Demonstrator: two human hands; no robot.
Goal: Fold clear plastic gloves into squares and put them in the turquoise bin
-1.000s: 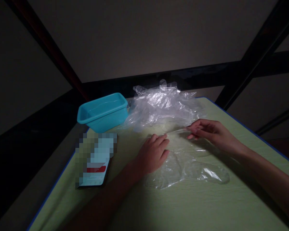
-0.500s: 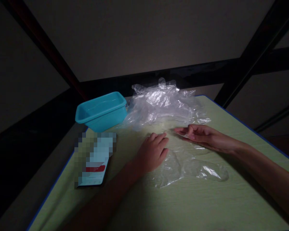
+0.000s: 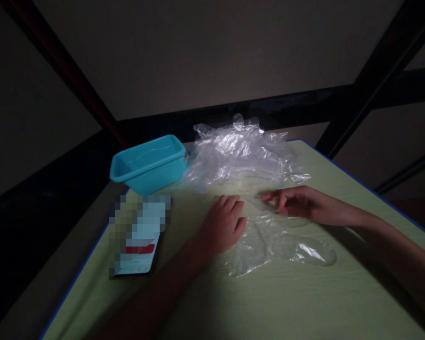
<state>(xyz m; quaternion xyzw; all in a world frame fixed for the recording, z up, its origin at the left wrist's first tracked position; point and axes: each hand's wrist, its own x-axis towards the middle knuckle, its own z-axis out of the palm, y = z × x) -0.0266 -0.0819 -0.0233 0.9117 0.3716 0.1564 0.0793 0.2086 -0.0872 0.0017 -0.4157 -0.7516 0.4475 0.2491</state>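
A clear disposable plastic glove [image 3: 250, 245] lies spread on the table in front of me, its thin film showing creases and bright glints. My left hand [image 3: 224, 225] rests palm down on its left side, fingers stretched out and lying flat. At the far right part of the film is my right hand [image 3: 301, 204], with thumb and index finger bent together on the glove and the other fingers reaching left. The exact pinch point is hard to make out in the dim light. Just beyond both hands lies a heap of similar clear gloves [image 3: 237, 151].
A turquoise plastic basket [image 3: 156, 172] stands at the back left of the pale green table [image 3: 269, 302]. Nearer, left of my left hand, lies a phone [image 3: 145, 236] with its screen lit and partly pixelated. A wall panel [image 3: 216, 56] rises behind the table.
My right hand has turned slightly and its fingers have lowered onto the film, which now lies flatter between the hands. My left hand has hardly moved.
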